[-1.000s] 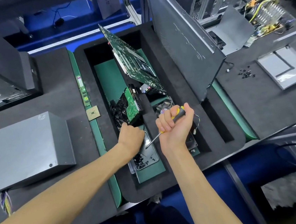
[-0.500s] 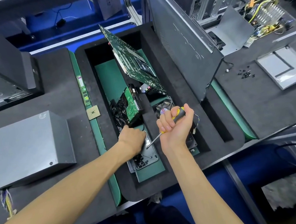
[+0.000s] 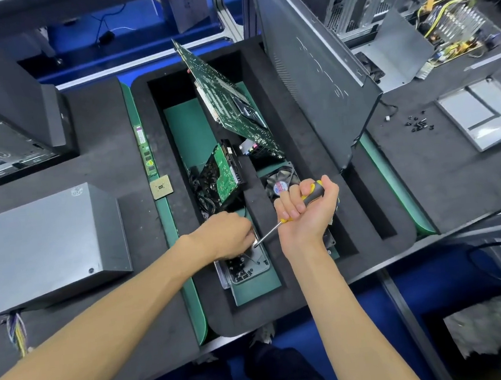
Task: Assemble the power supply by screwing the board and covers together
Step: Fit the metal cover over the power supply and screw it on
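Head view showed the right hand (image 3: pixel 306 215) gripping a yellow-and-black-handled screwdriver (image 3: pixel 289 213), its tip at the left hand (image 3: pixel 229 235), curled over a small clear screw tray (image 3: pixel 248 267); contents unclear. The closed grey metal power supply box (image 3: pixel 51 245) sat on the bench's (image 3: pixel 107 136) left side.

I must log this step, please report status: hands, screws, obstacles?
Right hand grips screwdriver. Left hand in screw tray, fingers hidden. Grey power supply box untouched, far left. Nothing blocking.
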Demonstrator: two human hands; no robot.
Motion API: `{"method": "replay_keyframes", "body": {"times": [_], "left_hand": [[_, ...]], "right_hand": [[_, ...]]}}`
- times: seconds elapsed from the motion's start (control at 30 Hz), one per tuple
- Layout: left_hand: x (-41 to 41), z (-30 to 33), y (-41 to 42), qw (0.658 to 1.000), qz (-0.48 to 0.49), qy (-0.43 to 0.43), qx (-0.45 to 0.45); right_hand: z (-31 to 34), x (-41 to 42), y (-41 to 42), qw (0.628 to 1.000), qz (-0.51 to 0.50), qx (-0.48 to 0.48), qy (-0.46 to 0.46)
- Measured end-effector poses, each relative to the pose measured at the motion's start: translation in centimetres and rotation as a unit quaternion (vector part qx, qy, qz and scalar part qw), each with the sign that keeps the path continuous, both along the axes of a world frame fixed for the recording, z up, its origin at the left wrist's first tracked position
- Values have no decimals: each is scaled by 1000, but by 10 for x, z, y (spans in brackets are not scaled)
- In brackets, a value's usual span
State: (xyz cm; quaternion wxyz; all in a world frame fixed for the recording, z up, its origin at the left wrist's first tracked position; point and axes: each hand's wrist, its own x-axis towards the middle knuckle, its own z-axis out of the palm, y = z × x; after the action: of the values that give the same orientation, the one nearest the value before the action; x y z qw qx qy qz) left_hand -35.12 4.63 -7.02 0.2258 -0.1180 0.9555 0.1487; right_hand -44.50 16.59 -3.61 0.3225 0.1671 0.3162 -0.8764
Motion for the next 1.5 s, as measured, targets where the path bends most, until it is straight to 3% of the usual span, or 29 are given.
{"method": "replay_keyframes", "body": {"times": [0.1, 0.27, 0.53, 0.63, 0.9, 1.03, 1.23, 1.33, 1.5], "left_hand": [[4, 8, -5, 985, 81, 16, 154], [17, 32, -6, 910, 229, 106, 329], [56, 75, 2, 711, 429, 190, 524], [71, 91, 4, 666, 458, 230, 542], [121, 125, -7, 618, 511, 337, 494], [151, 136, -18, 584, 530, 364, 496], [197, 147, -37, 561, 545, 387, 488], [219, 153, -45, 588, 540, 393, 457], [258, 157, -53, 676, 522, 412, 317]], "right_hand": [[0, -3, 2, 1000, -10, -5, -15], [1, -4, 4, 997, -32, -38, -63], [19, 4, -6, 973, -98, -122, -167], [34, 14, -20, 968, -97, -147, -181], [75, 59, -61, 969, -69, -163, -170], [92, 88, -80, 972, -60, -165, -158], [110, 133, -105, 977, -37, -160, -137], [115, 156, -117, 981, -16, -152, -121], [121, 196, -135, 984, 7, -141, -109]]}}
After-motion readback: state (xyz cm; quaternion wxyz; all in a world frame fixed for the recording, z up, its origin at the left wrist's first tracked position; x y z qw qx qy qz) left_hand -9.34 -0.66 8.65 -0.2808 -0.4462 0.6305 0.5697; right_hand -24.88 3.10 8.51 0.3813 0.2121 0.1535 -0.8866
